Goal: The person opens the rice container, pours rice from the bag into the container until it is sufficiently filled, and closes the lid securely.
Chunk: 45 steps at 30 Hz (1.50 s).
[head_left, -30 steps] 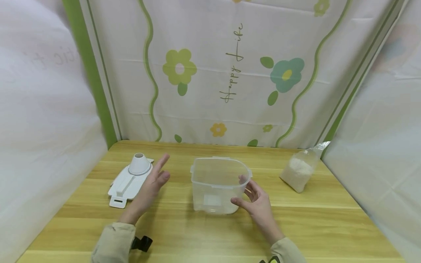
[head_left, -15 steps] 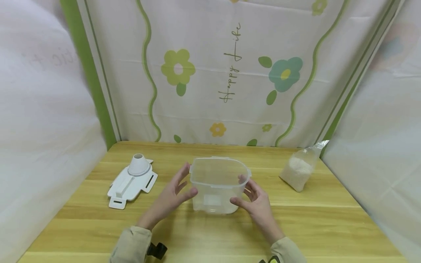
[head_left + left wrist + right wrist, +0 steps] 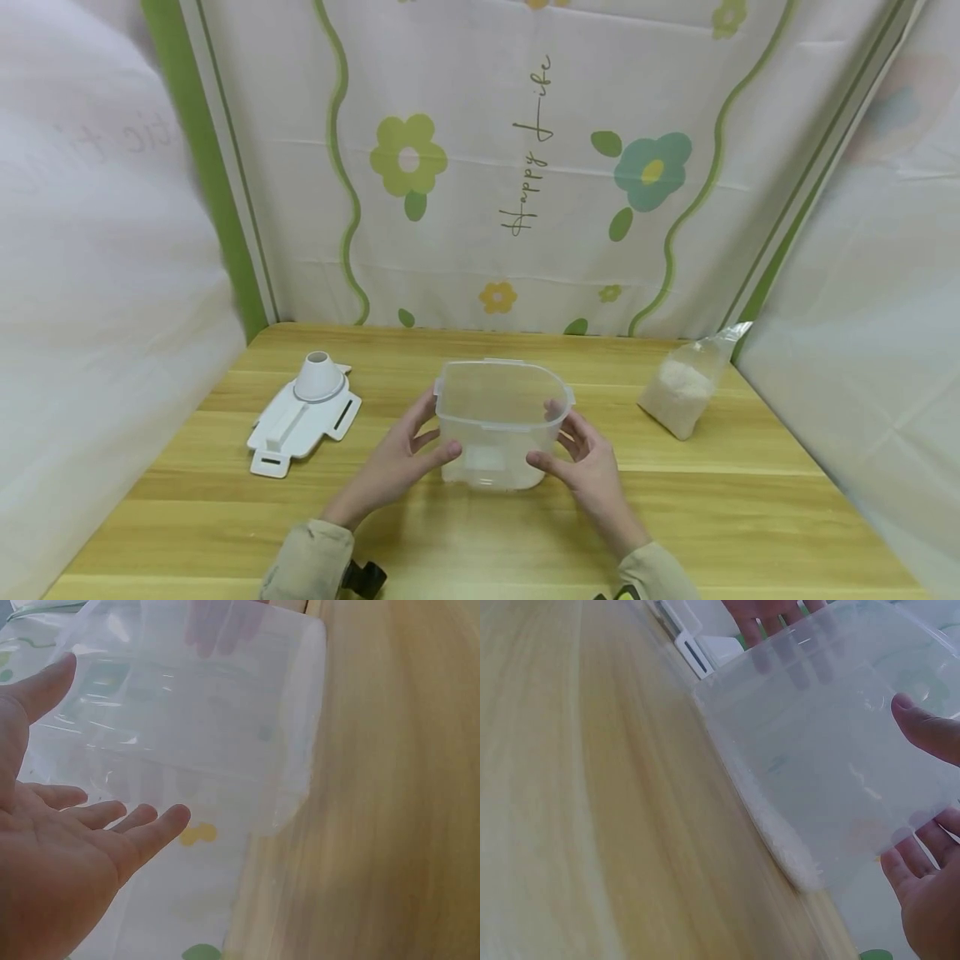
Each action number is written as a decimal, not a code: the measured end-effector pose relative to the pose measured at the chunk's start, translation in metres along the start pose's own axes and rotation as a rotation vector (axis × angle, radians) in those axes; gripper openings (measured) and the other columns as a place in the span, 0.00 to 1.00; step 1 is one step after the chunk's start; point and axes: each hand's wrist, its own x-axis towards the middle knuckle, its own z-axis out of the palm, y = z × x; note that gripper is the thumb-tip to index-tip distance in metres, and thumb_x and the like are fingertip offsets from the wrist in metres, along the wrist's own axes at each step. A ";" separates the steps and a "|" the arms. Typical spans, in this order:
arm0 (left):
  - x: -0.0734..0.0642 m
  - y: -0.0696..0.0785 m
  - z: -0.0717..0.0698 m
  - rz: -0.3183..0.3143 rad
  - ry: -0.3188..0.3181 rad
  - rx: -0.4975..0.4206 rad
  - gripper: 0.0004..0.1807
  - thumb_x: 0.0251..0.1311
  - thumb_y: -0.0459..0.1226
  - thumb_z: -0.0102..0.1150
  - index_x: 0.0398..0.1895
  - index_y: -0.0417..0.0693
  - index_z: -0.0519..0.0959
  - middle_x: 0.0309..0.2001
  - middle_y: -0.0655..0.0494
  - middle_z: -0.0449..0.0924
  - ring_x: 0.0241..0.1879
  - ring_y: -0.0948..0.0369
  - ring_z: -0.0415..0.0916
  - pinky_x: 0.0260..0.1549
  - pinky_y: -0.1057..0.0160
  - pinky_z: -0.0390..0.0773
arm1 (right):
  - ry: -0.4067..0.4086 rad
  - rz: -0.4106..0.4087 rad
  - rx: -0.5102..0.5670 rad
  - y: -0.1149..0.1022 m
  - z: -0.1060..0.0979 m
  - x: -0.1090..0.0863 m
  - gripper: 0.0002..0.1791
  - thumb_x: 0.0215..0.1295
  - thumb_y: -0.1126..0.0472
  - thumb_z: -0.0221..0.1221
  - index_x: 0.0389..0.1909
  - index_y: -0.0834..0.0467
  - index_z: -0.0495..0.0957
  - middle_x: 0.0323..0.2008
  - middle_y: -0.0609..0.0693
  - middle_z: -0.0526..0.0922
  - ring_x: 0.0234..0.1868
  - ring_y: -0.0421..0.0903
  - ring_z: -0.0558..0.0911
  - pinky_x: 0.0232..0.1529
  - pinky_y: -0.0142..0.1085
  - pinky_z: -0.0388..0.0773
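Currently | hands spread, loosely flanking clear tub | curtain reads "Happy Life", sideways

Beyond and above both the left hand and the right hand, the words "Happy Life" run sideways, bottom to top, in dark script on the back curtain. Up and to the left of the left hand, faint lettering marks the side curtain; "tic" can be made out, the rest is too pale to read.
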 end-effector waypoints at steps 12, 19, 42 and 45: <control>0.001 -0.008 0.002 -0.026 0.064 -0.040 0.41 0.64 0.39 0.65 0.76 0.47 0.55 0.71 0.48 0.60 0.70 0.51 0.55 0.64 0.54 0.65 | 0.000 0.009 0.004 0.000 0.000 0.000 0.44 0.49 0.73 0.73 0.69 0.60 0.67 0.66 0.54 0.71 0.65 0.56 0.70 0.66 0.50 0.63; 0.002 -0.005 0.003 -0.034 0.077 -0.050 0.41 0.64 0.39 0.66 0.76 0.46 0.55 0.72 0.47 0.58 0.71 0.51 0.54 0.63 0.59 0.66 | -0.004 0.015 0.011 -0.001 -0.001 0.001 0.44 0.49 0.73 0.73 0.69 0.60 0.67 0.67 0.55 0.70 0.65 0.57 0.69 0.65 0.50 0.64; -0.001 -0.009 0.008 -0.072 0.086 -0.017 0.41 0.65 0.42 0.63 0.77 0.57 0.53 0.73 0.49 0.56 0.70 0.49 0.56 0.62 0.50 0.68 | -0.011 0.001 0.007 -0.001 -0.001 0.002 0.45 0.47 0.73 0.74 0.68 0.60 0.68 0.66 0.55 0.70 0.64 0.57 0.70 0.65 0.51 0.64; -0.002 -0.010 0.008 -0.082 0.086 -0.020 0.41 0.65 0.42 0.63 0.77 0.57 0.53 0.72 0.48 0.57 0.70 0.49 0.56 0.62 0.49 0.68 | -0.013 0.002 0.004 0.000 -0.002 0.001 0.45 0.47 0.73 0.74 0.68 0.61 0.67 0.66 0.55 0.70 0.64 0.57 0.70 0.65 0.51 0.64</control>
